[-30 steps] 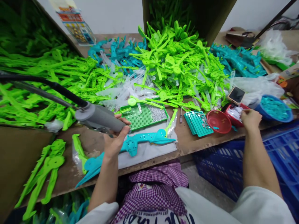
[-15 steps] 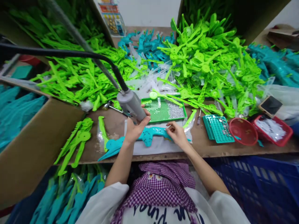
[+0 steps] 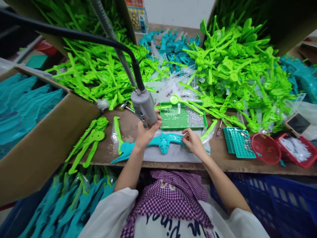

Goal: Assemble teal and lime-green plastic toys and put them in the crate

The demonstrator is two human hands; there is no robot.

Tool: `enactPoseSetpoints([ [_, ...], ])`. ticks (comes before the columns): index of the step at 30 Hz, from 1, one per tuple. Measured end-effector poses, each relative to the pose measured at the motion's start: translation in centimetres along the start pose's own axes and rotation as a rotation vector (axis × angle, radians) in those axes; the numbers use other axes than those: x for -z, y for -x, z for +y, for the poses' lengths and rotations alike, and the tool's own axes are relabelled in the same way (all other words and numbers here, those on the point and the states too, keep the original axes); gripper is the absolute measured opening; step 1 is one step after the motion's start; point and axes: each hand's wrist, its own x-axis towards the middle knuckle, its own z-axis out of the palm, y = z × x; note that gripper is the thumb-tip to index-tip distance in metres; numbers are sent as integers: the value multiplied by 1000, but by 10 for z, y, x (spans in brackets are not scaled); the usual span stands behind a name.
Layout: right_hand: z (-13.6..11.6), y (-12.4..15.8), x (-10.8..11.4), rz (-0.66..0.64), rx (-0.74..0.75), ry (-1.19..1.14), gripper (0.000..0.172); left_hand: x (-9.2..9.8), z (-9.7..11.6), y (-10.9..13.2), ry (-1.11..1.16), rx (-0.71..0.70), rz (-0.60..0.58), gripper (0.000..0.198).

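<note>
Nearest the cam: purple checked apron (image 3: 170, 188) w/ white sleeves (image 3: 111, 208) either side. Below the counter (image 3: 235, 165), a blue crate (image 3: 269, 195) on R & a bunch of teal/green parts (image 3: 61, 198) on L.

On the counter's near edge, a pale cloth (image 3: 153, 155); the teal piece (image 3: 164, 145) lies across it, approx. crosswise, L end past the cloth. R hand (image 3: 194, 142) is at the piece's R part, thumb & fingertips close tog.; can't tell if that grip pinches anything. L hand (image 3: 146, 134) has its grip clamped round the gray driver (image 3: 143, 105), upright-ish, slight tilt; its lower end is hidden by the hand.

Bagged green strips flank the piece, L (image 3: 117, 134) & R (image 3: 210, 130). Further R, in order: screwdriver (image 3: 219, 129), teal trays (image 3: 241, 145) w/ small metal bits, red bowl (image 3: 266, 148), red basket (image 3: 310, 158) of white pcs.

Just beyond the hands, green tray (image 3: 170, 120), silver bits (image 3: 195, 117) in its R part. Hammer (image 3: 127, 107) lies L of driver, partly hidden.

Behind: clear plastic strips (image 3: 177, 84) btwn big green heaps, L (image 3: 96, 74) & R (image 3: 240, 72); farther back, teal pile (image 3: 173, 46), then wall (image 3: 180, 11).
</note>
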Motion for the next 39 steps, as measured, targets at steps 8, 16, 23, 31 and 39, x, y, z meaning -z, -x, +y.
enactPoseSetpoints([
  [8,-31,9,17,-54,-10,89,25,8,-3,6,-36,79,18,33],
  [16,-135,-9,33,124,250,-685,25,47,10,14,-310,26,27,56],
  [23,-86,27,-74,-656,-309,-1043,36,167,-22,92,-776,242,505,46],
  [31,-107,29,-146,-703,-652,-1302,39,154,-29,105,-279,502,605,80],
  [39,-120,29,-148,-674,-689,-1436,30,133,25,123,202,550,471,52],
])
